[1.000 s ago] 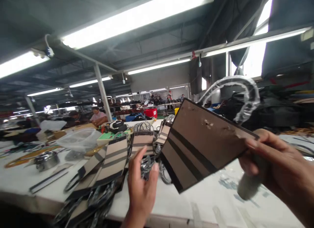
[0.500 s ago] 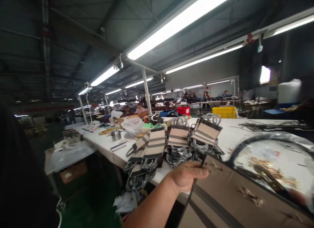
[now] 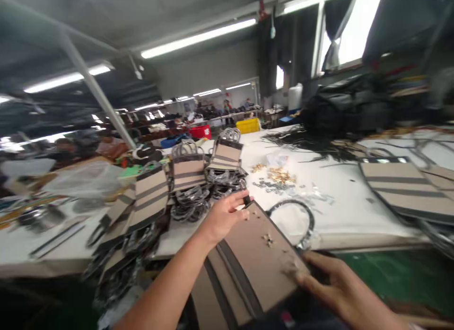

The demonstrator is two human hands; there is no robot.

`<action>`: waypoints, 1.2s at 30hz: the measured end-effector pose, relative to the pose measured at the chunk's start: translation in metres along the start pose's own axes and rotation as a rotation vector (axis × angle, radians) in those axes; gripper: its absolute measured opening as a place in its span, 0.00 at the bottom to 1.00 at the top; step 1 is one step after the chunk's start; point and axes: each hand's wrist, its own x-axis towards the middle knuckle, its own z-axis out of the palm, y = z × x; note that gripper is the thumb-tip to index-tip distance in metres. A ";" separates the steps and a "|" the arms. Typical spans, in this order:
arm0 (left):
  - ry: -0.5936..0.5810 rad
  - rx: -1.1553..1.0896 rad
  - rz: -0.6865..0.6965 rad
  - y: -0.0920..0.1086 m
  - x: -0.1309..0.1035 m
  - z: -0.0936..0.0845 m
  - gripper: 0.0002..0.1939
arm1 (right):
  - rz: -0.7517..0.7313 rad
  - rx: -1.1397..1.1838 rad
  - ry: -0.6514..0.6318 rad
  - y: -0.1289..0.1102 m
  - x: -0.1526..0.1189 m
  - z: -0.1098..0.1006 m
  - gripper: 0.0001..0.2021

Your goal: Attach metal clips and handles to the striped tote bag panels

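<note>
A tan bag panel (image 3: 260, 268) with dark stripes is tilted in front of me, held by both hands. My left hand (image 3: 223, 219) pinches its upper corner, beside a short black strap (image 3: 245, 193) with a metal end. My right hand (image 3: 333, 280) grips the opposite corner, thumb on the face and the other fingers partly hidden behind. Small metal fittings (image 3: 268, 240) stick out along the panel's upper part. A round dark handle (image 3: 310, 216), wrapped in clear plastic, rises from the upper edge over the table.
Stacked striped bag panels with wrapped handles (image 3: 151, 193) stand left on the white table (image 3: 333, 171). Gold fittings (image 3: 282, 175) and grey metal pieces (image 3: 271, 185) lie beyond the held panel. More panels (image 3: 400, 183) lie right, below black strips (image 3: 301, 141). A yellow crate (image 3: 248, 125) is farther back.
My view has swung to the right, bringing the panels on the right and the window into sight. The right hand, blurred by the handle before, now grips the panel's lower right corner.
</note>
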 end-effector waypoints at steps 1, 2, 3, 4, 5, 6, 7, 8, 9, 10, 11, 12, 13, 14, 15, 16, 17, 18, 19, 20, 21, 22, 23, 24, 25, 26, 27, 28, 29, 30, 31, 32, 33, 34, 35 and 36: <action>-0.021 0.053 -0.026 -0.016 0.015 0.007 0.34 | 0.049 0.030 -0.041 0.012 -0.004 0.006 0.20; -0.039 0.100 -0.050 -0.034 0.029 0.015 0.33 | 0.088 0.065 -0.041 0.025 -0.006 0.012 0.20; -0.051 0.150 -0.070 -0.052 0.041 0.024 0.33 | 0.120 0.089 -0.016 0.038 -0.008 0.017 0.20; -0.056 0.200 -0.086 -0.071 0.053 0.034 0.32 | 0.146 0.100 0.028 0.052 -0.010 0.021 0.20; -0.061 0.251 -0.098 -0.088 0.064 0.043 0.32 | 0.172 0.108 0.077 0.065 -0.010 0.024 0.20; -0.063 0.299 -0.108 -0.105 0.075 0.052 0.31 | 0.201 0.116 0.117 0.078 -0.010 0.025 0.20; -0.065 0.328 -0.117 -0.120 0.085 0.059 0.32 | 0.236 0.129 0.143 0.088 -0.010 0.026 0.20; -0.069 0.349 -0.128 -0.133 0.094 0.065 0.32 | 0.274 0.148 0.156 0.098 -0.008 0.026 0.21; -0.072 0.358 -0.141 -0.145 0.103 0.069 0.32 | 0.312 0.167 0.158 0.105 -0.006 0.026 0.23; -0.076 0.361 -0.156 -0.156 0.111 0.071 0.33 | 0.343 0.180 0.157 0.111 -0.003 0.026 0.24; -0.081 0.364 -0.173 -0.165 0.118 0.073 0.33 | 0.365 0.186 0.150 0.116 0.001 0.025 0.26; -0.084 0.365 -0.189 -0.172 0.123 0.073 0.33 | 0.379 0.184 0.144 0.119 0.004 0.025 0.26; -0.087 0.364 -0.203 -0.179 0.128 0.073 0.33 | 0.388 0.176 0.134 0.121 0.007 0.023 0.26; -0.090 0.360 -0.214 -0.184 0.131 0.072 0.32 | 0.403 0.157 0.121 0.123 0.010 0.021 0.26; -0.093 0.355 -0.222 -0.189 0.133 0.070 0.32 | 0.419 0.123 0.099 0.124 0.012 0.018 0.25; -0.096 0.349 -0.227 -0.193 0.135 0.068 0.32 | 0.423 0.066 0.078 0.124 0.013 0.013 0.24; -0.099 0.344 -0.230 -0.196 0.136 0.067 0.32 | 0.417 -0.018 0.070 0.122 0.013 0.007 0.22; -0.103 0.338 -0.233 -0.198 0.136 0.065 0.32 | 0.400 -0.123 0.078 0.120 0.014 -0.002 0.20; -0.108 0.332 -0.234 -0.199 0.137 0.064 0.31 | 0.372 -0.238 0.100 0.116 0.015 -0.011 0.18; -0.113 0.326 -0.234 -0.200 0.137 0.063 0.31 | 0.329 -0.350 0.137 0.110 0.018 -0.020 0.17; -0.118 0.322 -0.233 -0.200 0.137 0.062 0.31 | 0.275 -0.446 0.179 0.103 0.022 -0.029 0.16; -0.121 0.321 -0.230 -0.200 0.137 0.062 0.31 | 0.220 -0.521 0.217 0.096 0.029 -0.037 0.16; -0.122 0.323 -0.226 -0.199 0.137 0.062 0.31 | 0.157 -0.577 0.244 0.089 0.039 -0.042 0.15; -0.120 0.331 -0.222 -0.198 0.137 0.062 0.31 | 0.093 -0.625 0.256 0.084 0.051 -0.045 0.15; -0.114 0.342 -0.217 -0.198 0.136 0.062 0.30 | 0.053 -0.673 0.250 0.081 0.065 -0.046 0.15; -0.106 0.356 -0.211 -0.197 0.136 0.063 0.30 | 0.037 -0.726 0.228 0.079 0.079 -0.045 0.15; -0.097 0.370 -0.203 -0.197 0.135 0.063 0.29 | 0.042 -0.781 0.189 0.080 0.093 -0.042 0.15; -0.089 0.384 -0.195 -0.197 0.135 0.064 0.27 | 0.059 -0.830 0.154 0.083 0.106 -0.038 0.15; -0.079 0.397 -0.185 -0.197 0.134 0.064 0.26 | 0.077 -0.872 0.124 0.088 0.116 -0.034 0.15; -0.069 0.409 -0.175 -0.197 0.133 0.065 0.24 | 0.092 -0.905 0.103 0.093 0.124 -0.030 0.14; -0.055 0.421 -0.165 -0.196 0.132 0.065 0.22 | 0.100 -0.930 0.094 0.099 0.129 -0.026 0.14; -0.036 0.434 -0.156 -0.195 0.129 0.066 0.21 | 0.102 -0.950 0.091 0.103 0.132 -0.023 0.13; -0.009 0.442 -0.149 -0.194 0.126 0.067 0.20 | 0.100 -0.970 0.093 0.107 0.132 -0.021 0.13; 0.023 0.460 -0.128 -0.192 0.121 0.068 0.19 | 0.093 -0.990 0.092 0.110 0.131 -0.020 0.13; 0.053 0.501 -0.080 -0.189 0.114 0.069 0.17 | 0.084 -1.011 0.089 0.112 0.130 -0.019 0.13; 0.076 0.567 -0.006 -0.187 0.106 0.071 0.14 | 0.073 -1.034 0.082 0.112 0.128 -0.019 0.14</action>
